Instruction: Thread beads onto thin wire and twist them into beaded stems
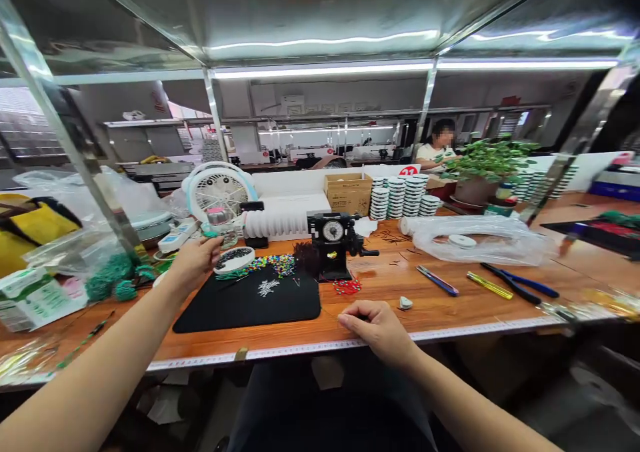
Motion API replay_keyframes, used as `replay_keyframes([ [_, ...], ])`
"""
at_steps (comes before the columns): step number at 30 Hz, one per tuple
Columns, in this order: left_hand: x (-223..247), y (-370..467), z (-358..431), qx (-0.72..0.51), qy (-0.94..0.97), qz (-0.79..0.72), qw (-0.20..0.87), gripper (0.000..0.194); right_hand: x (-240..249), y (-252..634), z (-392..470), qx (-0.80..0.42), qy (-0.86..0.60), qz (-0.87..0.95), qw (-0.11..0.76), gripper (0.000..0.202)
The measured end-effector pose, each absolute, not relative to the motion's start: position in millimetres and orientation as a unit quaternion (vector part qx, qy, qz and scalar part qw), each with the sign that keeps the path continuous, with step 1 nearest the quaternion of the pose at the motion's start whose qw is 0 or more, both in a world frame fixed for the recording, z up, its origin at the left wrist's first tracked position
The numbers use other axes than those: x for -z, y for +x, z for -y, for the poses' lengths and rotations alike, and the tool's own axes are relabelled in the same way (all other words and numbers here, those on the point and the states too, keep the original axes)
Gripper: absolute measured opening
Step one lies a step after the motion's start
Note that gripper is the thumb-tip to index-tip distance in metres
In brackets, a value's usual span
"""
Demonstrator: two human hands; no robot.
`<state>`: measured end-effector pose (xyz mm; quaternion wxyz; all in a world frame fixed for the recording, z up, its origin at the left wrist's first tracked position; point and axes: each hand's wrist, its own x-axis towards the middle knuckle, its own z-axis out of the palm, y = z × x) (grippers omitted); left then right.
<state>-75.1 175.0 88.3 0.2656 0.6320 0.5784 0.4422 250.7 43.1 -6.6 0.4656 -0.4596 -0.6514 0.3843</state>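
My left hand [196, 262] reaches over the left of the bench, its fingers closed in a pinch beside a small clear jar [229, 237]. A bit of green shows at its fingertips, but I cannot make out what they hold. Just right of it is a white dish [249, 260] of dark small pieces. My right hand [377, 329] rests near the front edge with thumb and fingers pressed together; anything between them is too small to name. Coloured beads [280, 264] and small silvery pieces [268, 287] lie on the black mat [250, 314].
Behind the mat stands a black hand-cranked machine [333, 235] with a dial. A white fan [220, 189], stacked spools [395, 197] and a potted plant [480, 172] are farther back. Pliers [517, 282] lie to the right. A person [435, 149] sits beyond.
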Motion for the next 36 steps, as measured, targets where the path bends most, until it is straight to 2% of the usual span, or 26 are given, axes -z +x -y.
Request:
replay_keyframes([
  [4,-69,-22,-100,-0.486,0.606,-0.473,0.416,0.035,-1,253,-40,-0.404,-0.43,0.64,0.492,0.021],
  [6,-53,6,-64,-0.48,0.48,-0.389,0.623,0.029,-5,248,-34,-0.429,-0.416,0.615,0.515,0.022],
  [7,-45,19,-50,-0.478,0.423,-0.366,0.677,0.026,-7,244,-30,-0.448,-0.41,0.594,0.528,0.023],
  [10,-27,47,-25,-0.468,0.313,-0.313,0.765,0.021,-10,227,-16,-0.495,-0.395,0.537,0.557,0.026],
  [12,-22,55,-19,-0.464,0.259,-0.28,0.799,0.019,-9,213,-6,-0.478,-0.389,0.539,0.574,0.025],
  [18,-17,55,-12,-0.472,0.137,-0.174,0.853,0.012,4,189,5,-0.172,-0.372,0.663,0.626,0.012],
  [20,-17,54,-10,-0.479,0.121,-0.16,0.854,0.013,7,186,5,-0.124,-0.356,0.684,0.624,0.011],
  [36,-26,56,-3,-0.48,0.048,-0.16,0.861,0.033,5,182,5,-0.075,-0.342,0.706,0.616,0.013],
])
